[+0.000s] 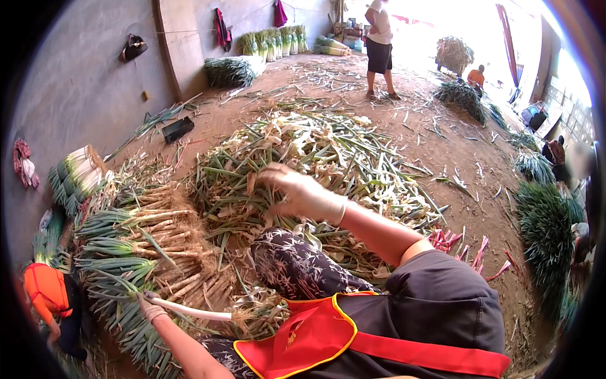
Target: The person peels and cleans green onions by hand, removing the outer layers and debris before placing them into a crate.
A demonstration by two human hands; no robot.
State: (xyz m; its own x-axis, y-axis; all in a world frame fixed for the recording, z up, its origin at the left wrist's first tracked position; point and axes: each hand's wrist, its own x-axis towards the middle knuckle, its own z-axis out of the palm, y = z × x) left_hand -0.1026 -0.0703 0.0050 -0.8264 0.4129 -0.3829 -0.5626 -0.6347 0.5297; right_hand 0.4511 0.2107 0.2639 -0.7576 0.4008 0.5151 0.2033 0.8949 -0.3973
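Note:
My left hand (152, 307), in a pale glove, grips a long green onion (196, 311). Its peeled white stalk points right, ending in a small tuft of roots. Beneath and beyond this hand lies a thick row of unpeeled green onions (170, 237), green tops to the left, brown stalks and roots to the right. My right hand (306, 194), also gloved and slightly blurred, hovers over a big heap of stripped leaves and skins (334, 148). Its fingers are apart, and I make out nothing held in them.
Tied bundles of peeled onions (79, 174) lean at the left wall. A co-worker in an orange vest (47, 290) bends at lower left; another person (380, 47) stands at the back. Dark green onion piles (546, 234) line the right. Red ties (480, 256) lie beside me.

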